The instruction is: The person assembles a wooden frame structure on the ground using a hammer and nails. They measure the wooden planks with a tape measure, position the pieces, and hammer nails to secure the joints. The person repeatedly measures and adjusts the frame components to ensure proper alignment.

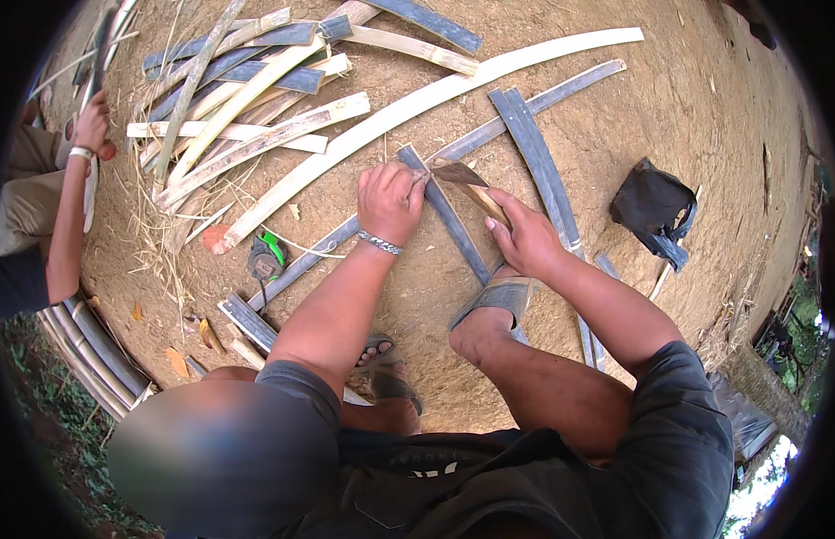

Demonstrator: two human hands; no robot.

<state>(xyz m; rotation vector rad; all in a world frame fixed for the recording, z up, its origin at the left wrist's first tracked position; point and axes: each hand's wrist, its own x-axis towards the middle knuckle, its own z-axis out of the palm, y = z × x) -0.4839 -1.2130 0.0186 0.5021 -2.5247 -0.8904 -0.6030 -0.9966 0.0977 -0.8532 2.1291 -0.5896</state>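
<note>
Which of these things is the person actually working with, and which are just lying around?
In use:
- left hand, pressing on the dark bamboo strip
- right hand, gripping the knife

Lying about:
- pile of split bamboo
- long pale slat
- green tape measure
- black bag

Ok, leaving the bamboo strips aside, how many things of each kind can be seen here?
Knife, in the right hand: 1
Tape measure: 1
Black bag: 1
Sandals: 2
Total: 5
</note>
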